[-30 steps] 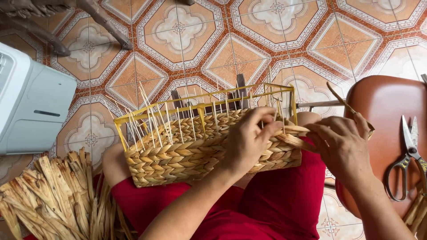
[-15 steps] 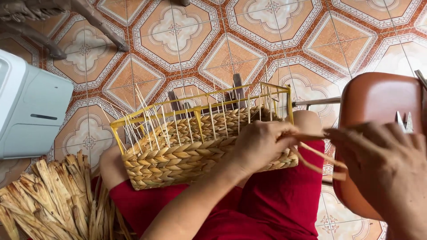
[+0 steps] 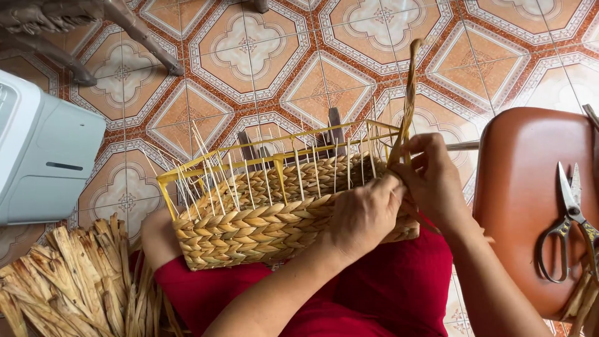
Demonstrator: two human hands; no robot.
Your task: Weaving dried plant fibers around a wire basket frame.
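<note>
A half-woven basket (image 3: 262,228) of braided straw on a yellow wire frame rests on my lap over red cloth. Thin pale upright stakes stick out of its top. My left hand (image 3: 365,215) presses against the basket's right end. Beside it, my right hand (image 3: 433,178) pinches a braided straw strand (image 3: 409,93) that stands nearly upright above the frame's right corner. Both hands touch each other at that corner.
A bundle of dried straw strips (image 3: 68,281) lies at lower left. A white plastic appliance (image 3: 43,159) sits on the patterned tile floor at left. A brown stool (image 3: 530,200) at right carries scissors (image 3: 571,218). Chair legs (image 3: 134,28) stand at top left.
My right hand came back from the right to the basket's corner and raised the straw strand from lying sideways to pointing upward. My left hand stayed on the basket's right end.
</note>
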